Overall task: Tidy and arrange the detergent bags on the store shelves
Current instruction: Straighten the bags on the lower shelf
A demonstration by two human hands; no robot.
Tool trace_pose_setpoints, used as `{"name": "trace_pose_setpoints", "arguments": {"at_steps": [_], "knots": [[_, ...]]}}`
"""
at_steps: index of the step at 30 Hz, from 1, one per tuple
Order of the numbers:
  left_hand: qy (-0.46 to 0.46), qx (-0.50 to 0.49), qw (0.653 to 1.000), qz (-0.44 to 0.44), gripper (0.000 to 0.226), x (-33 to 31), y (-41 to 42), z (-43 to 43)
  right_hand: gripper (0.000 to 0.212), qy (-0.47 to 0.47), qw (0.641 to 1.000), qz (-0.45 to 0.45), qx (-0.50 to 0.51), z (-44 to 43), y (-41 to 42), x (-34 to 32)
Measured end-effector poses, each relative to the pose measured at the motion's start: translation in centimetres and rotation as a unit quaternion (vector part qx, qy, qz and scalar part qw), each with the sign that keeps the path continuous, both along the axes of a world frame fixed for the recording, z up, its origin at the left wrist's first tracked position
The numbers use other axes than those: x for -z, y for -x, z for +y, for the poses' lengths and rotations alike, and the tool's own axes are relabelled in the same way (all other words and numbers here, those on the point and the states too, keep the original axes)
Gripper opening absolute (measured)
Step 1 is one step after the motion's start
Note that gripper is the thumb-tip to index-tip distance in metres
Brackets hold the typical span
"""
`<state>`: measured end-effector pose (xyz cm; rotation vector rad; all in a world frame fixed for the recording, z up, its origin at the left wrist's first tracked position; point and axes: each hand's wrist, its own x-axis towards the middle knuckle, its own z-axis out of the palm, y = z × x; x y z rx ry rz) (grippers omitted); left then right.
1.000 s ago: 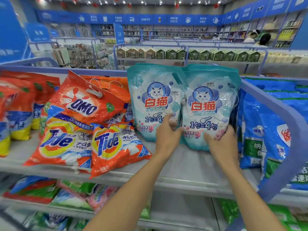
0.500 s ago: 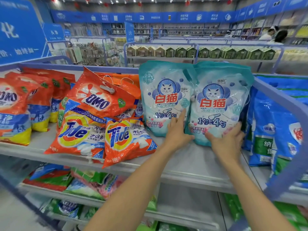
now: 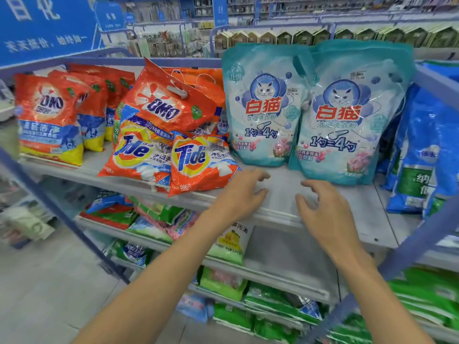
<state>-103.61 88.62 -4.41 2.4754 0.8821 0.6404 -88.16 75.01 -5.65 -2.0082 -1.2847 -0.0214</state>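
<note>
Left cat bag (image 3: 263,108) and right cat bag (image 3: 347,115): pale teal fading to white, darker teal top, blue cat-face roundel, red characters, dark blue number line, pink flower patch low down. Left Tide bag (image 3: 139,150) and right Tide bag (image 3: 198,160): orange, yellow-orange bullseye, blue lettering, white splash. Tilted OMO bag (image 3: 164,105): orange-red, white starburst, navy letters (small green badge at right). Upright OMO bags (image 3: 49,120): orange-red top, blue band, yellow base. Blue bags (image 3: 419,150): bright blue, green panel. Shelf (image 3: 280,194) light grey; frame (image 3: 62,214) periwinkle blue. Lower bags (image 3: 223,281) mostly green, some pink, print too blurred to read. Sign (image 3: 44,26): blue, white characters.
</note>
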Motion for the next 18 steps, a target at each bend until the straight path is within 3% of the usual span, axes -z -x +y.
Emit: {"name": "trace_pose_setpoints", "arguments": {"at_steps": [4,13,18], "knots": [[-0.036,-0.006,0.999,0.019,0.033,0.3,2.2,-1.4,0.031,0.029,1.0,-0.007,-0.005,-1.2,1.1,0.3],[-0.16,-0.032,0.986,-0.017,0.039,3.0,11.6,-6.2,0.042,-0.017,0.996,-0.08,0.033,-5.7,6.1,2.1],[-0.072,-0.046,0.996,0.015,0.046,7.2,19.1,-8.2,0.045,0.036,0.997,-0.057,0.04,-8.6,12.5,5.6]]}}
